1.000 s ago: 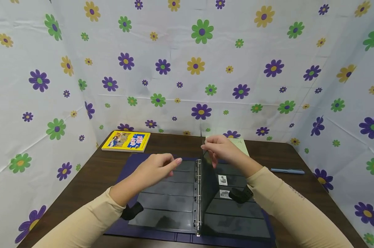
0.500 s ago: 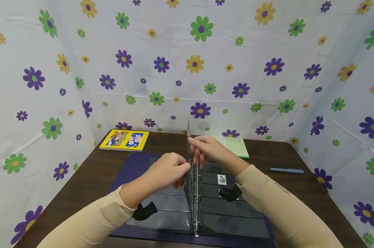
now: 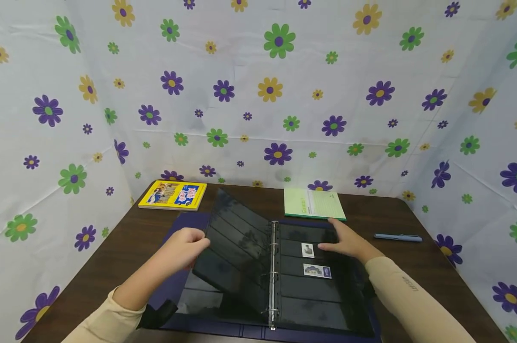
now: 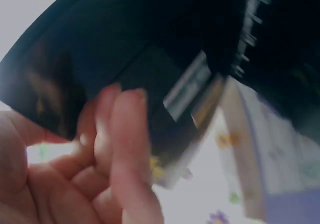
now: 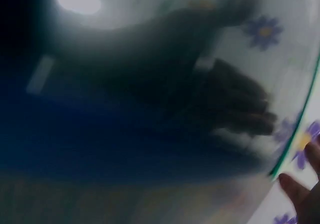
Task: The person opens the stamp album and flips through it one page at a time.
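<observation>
A dark blue ring binder [image 3: 190,220] lies open on the table, metal rings [image 3: 273,286] down its middle. My left hand [image 3: 182,248] pinches the outer edge of a black stamp album page [image 3: 237,243], which slants up left of the rings. In the left wrist view, thumb and fingers [image 4: 131,134] meet at that page's edge, and pale stamps [image 4: 187,86] show on its underside. My right hand [image 3: 348,240], thumb and fingers spread, is over the outer part of the right page [image 3: 310,290]. Two stamps sit in that page's strips: a portrait stamp [image 3: 307,250] and a wider stamp [image 3: 317,271].
A yellow book [image 3: 173,195] lies at the back left of the brown table [image 3: 412,271]. Behind the binder is a pale green notebook [image 3: 314,204]. A blue pen [image 3: 397,237] lies to the right. Flowered cloth [image 3: 241,95] walls in the table.
The raised page has swung from right of the rings over to the left, now in the left hand. The right hand has let it go and moved right, over the right page.
</observation>
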`<state>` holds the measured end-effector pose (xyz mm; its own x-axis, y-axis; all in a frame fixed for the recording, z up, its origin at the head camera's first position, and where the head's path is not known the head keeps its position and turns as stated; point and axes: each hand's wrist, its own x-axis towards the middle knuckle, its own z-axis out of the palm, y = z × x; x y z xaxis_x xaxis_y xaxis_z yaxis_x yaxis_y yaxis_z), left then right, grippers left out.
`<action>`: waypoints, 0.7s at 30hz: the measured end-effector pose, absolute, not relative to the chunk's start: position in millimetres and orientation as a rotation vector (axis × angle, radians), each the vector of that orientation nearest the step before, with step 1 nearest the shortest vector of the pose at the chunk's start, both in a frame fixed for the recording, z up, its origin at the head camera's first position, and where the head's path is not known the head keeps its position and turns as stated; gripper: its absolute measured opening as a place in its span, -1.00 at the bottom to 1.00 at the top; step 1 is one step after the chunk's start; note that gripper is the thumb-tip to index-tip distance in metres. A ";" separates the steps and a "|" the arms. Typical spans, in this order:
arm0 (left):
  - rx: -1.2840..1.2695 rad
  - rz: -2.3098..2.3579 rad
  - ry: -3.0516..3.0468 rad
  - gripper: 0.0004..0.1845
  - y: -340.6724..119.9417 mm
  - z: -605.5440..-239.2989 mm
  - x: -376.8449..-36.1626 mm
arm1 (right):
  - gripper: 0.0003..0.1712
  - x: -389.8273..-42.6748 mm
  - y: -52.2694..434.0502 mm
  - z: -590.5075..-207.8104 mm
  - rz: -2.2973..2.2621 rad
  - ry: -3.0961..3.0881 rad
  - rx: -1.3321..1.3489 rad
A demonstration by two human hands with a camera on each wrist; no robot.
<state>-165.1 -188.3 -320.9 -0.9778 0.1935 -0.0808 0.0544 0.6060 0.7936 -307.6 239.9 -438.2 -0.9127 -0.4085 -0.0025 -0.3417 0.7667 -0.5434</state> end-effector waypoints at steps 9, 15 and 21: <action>0.170 1.052 2.687 -0.55 -224.6 -372.5 -155.4 | 0.43 -306.4 271.8 -462.0 -0.804 2.767 -0.586; 0.032 0.890 2.765 -0.44 -223.8 -402.6 -151.4 | 0.43 -301.4 272.0 -460.1 -0.787 2.739 -0.580; -0.102 0.553 2.839 0.11 -214.8 -416.5 -149.2 | 0.41 -299.5 269.4 -457.5 -0.773 2.739 -0.568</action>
